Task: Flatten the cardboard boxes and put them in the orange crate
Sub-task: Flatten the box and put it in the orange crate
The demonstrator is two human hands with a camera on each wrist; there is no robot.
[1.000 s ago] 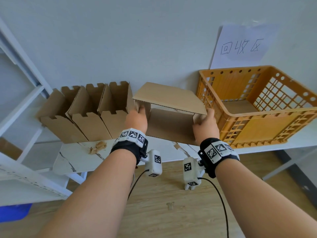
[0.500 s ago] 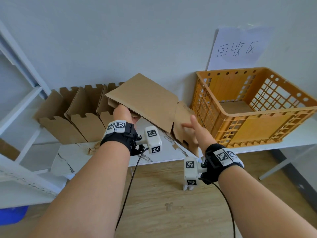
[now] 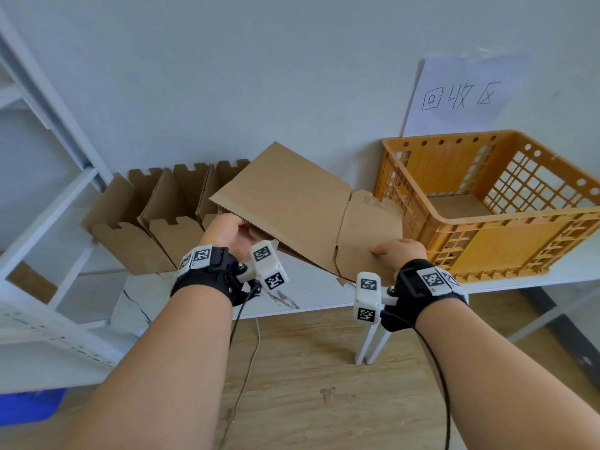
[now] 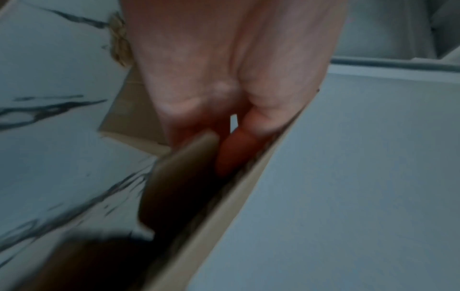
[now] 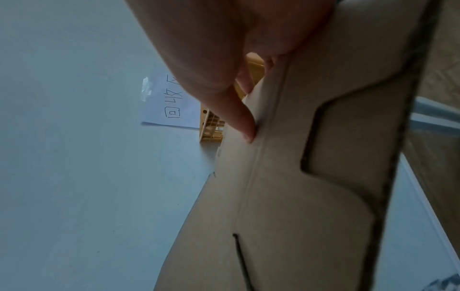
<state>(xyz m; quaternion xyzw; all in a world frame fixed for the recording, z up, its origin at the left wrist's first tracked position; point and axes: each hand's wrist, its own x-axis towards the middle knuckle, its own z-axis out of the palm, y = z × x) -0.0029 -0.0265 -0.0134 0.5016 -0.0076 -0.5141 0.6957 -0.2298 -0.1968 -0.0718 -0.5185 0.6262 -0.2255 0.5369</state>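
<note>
A brown cardboard box (image 3: 292, 203) is folded nearly flat and held tilted over the white marble table (image 3: 308, 297), its side flap (image 3: 370, 235) spread to the right. My left hand (image 3: 227, 232) grips its left end, with fingers (image 4: 234, 153) tucked between the layers of the box (image 4: 224, 226). My right hand (image 3: 399, 253) pinches the flap's lower right edge, a finger (image 5: 239, 118) lying on the box (image 5: 286, 196). The orange crate (image 3: 506, 222) stands just right of the flap, with a piece of cardboard (image 3: 461, 206) lying in its bottom.
Three open cardboard boxes (image 3: 130, 222) stand in a row at the table's back left, partly behind the held box. A white rack (image 3: 48, 206) is at far left, with a blue bin (image 3: 29, 407) below. A paper sign (image 3: 461, 99) hangs above the crate.
The box went from open and upright to folded nearly flat and tilted. My left hand drew back to the left with its end. My right hand moved onto the spread flap.
</note>
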